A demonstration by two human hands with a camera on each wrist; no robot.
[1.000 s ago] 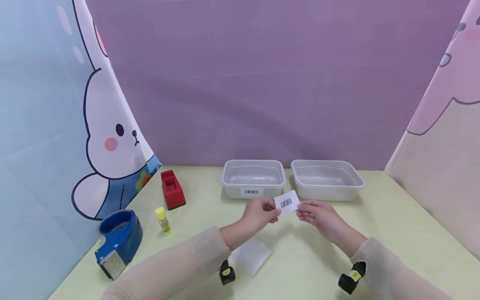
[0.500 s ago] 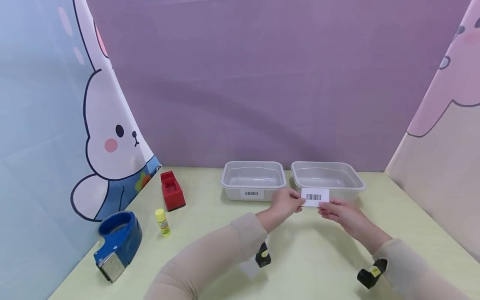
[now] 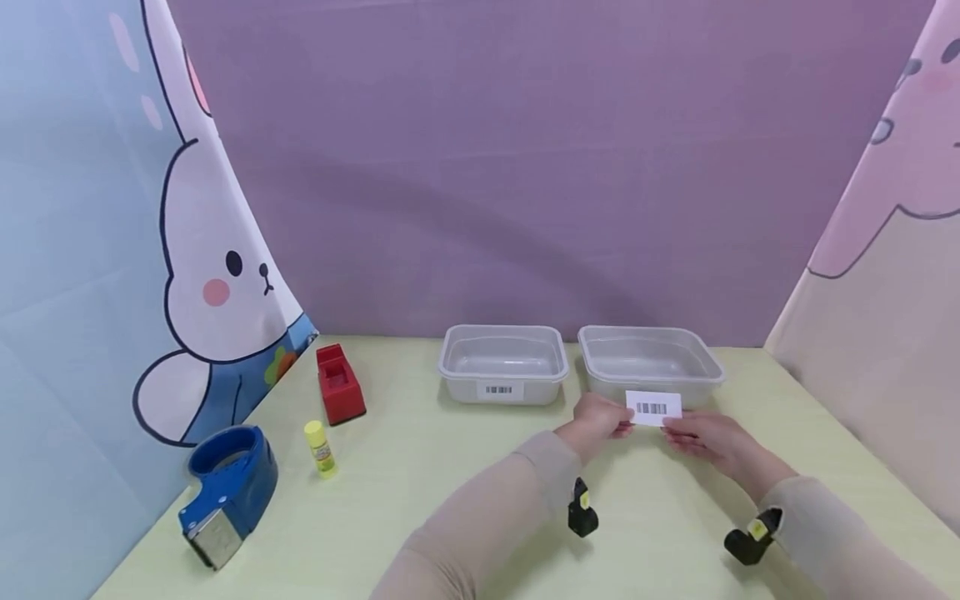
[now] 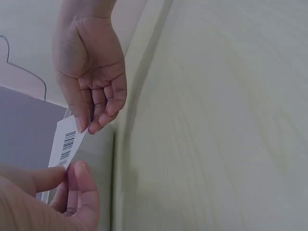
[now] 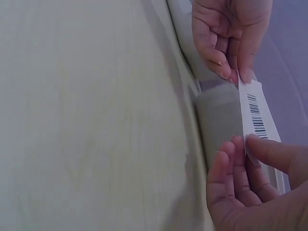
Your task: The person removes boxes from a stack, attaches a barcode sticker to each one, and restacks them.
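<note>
A small white barcode label point(image 3: 654, 407) is stretched between my two hands in front of the right plastic bin point(image 3: 697, 390). Its left end is pinched between thumb and fingers of my left hand point(image 3: 597, 416). My right hand point(image 3: 708, 439) pinches the lower right corner, thumb on the printed face. In the left wrist view the label point(image 4: 66, 144) slants, printed side showing, with the bin's wall close behind it. The right wrist view shows the label point(image 5: 256, 113) near the bin's front, a narrow strip of its edge turned toward that camera.
Left of that bin stands a matching bin point(image 3: 457, 388) with a barcode label point(image 3: 500, 390) on its front. On the table's left are a red holder-like object point(image 3: 341, 387), a yellow glue stick point(image 3: 320, 450) and a blue tape dispenser point(image 3: 232, 483). A purple backdrop point(image 3: 480, 167) rises behind.
Both hands have carried the label rightward to the front of the right bin, and it has turned from tilted to nearly level. The white sheet on the table is now hidden behind the left arm.
</note>
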